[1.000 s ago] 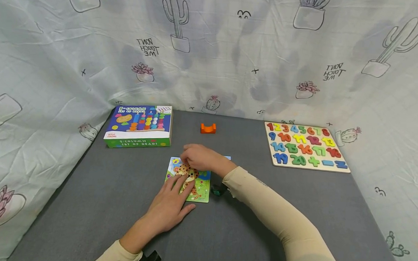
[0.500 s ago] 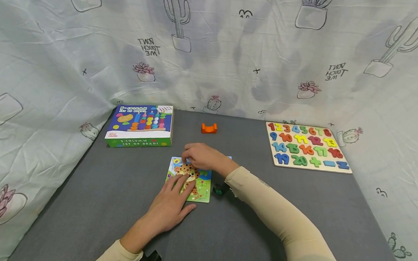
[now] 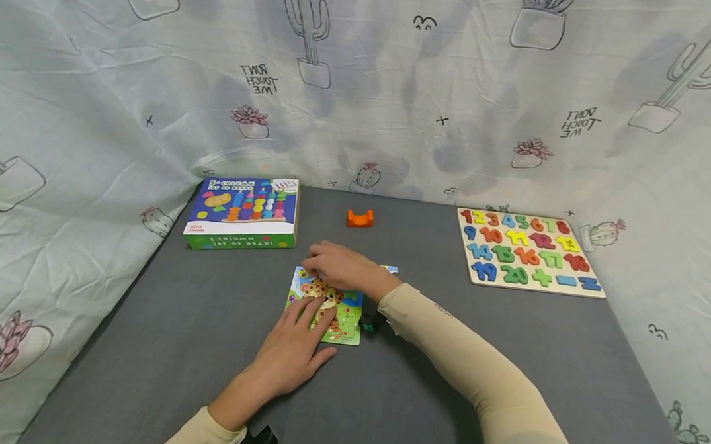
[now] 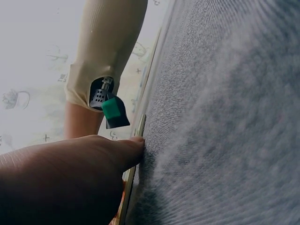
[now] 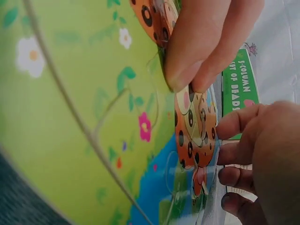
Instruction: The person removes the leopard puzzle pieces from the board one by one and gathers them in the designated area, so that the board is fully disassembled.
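Where white cactus-print cloth (image 3: 386, 64) backs a grey tabletop (image 3: 407, 396), a green-and-blue leopard puzzle (image 3: 349, 324) lies under the spread left hand (image 3: 290, 351); the right hand (image 3: 343, 269) bends at the puzzle's far edge, any pinch unclear.

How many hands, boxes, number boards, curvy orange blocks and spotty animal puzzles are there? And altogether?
Left hand and right hand: 2
Box: 1
Number board: 1
Orange block: 1
Animal puzzle: 1
Total: 6
A bluish edge past the right hand is mostly hidden: not counted.
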The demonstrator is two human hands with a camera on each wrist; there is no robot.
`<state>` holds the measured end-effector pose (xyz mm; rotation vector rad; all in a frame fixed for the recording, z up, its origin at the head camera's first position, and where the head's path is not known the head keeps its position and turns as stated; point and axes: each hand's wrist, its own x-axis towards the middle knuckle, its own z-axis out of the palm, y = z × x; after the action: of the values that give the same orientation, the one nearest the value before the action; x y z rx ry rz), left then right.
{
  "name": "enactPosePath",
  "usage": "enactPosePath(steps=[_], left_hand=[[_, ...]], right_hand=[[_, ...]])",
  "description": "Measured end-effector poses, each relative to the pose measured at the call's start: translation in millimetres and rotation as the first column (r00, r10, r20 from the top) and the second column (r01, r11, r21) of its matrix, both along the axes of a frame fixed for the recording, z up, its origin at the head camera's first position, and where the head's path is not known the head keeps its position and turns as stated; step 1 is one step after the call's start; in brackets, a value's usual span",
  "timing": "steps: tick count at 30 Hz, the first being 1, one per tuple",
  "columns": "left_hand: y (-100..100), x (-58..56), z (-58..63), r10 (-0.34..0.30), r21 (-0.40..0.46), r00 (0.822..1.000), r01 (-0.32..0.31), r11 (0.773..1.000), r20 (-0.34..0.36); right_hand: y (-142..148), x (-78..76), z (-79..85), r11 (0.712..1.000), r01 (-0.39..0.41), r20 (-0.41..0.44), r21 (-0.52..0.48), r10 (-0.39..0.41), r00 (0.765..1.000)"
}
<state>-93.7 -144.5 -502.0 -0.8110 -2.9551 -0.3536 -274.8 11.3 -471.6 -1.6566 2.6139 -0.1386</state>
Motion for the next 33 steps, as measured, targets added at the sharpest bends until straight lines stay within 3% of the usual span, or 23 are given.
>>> enactPosePath(steps=[8,16,23,33], left_hand=[[-0.4,-0.4,-2.5,-0.016,0.032,0.999,0.017,0.999,-0.043],[0.7,0.4,0.0,-0.002,0.028,1.0,0.002,1.0,0.005],[-1.8,-0.9,-8.0,-0.02,0.077,0.999,0.022,0.997,-0.025],[-1.2,-0.4,-3.0,-0.019,0.057,0.999,0.021,0.998,-0.028]], right_hand=[[-1.4,2.9,4.0,0.999,0.021,0.001,-0.038,-0.021,1.0],[-2.3,2.8,3.5,0.997,0.053,0.087,-0.053,-0.048,0.995],[10.9,3.5,2.2,0.987,0.109,0.271,-0.12,-0.073,0.96],[30.5,13.6,6.6,0.972,0.2,0.313,-0.121,-0.154,0.937]])
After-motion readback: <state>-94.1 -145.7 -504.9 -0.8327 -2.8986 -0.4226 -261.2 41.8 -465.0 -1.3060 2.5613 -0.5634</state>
